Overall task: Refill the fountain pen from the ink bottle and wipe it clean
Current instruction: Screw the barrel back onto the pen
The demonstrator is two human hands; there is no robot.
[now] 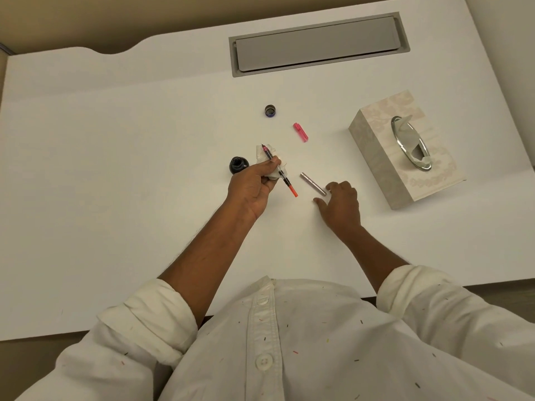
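A: Head view: any labels readable?
B: None. Left hand (254, 183) grips pen (279, 170) and tissue (273, 162) beside open ink bottle (238, 165) on the bench (115, 169)
A: Right hand (340, 202)?
B: Fingers spread, touching barrel (312, 184), not gripping

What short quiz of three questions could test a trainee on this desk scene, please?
1. True or false: the round dark glass ink bottle is open.
2. Which hand holds the crumpled white tissue and the uncapped fountain pen section with the orange end?
3. What do the right hand's fingers reach for?

Key: 1. True. 2. The left hand. 3. The slim silver pen barrel on the desk.
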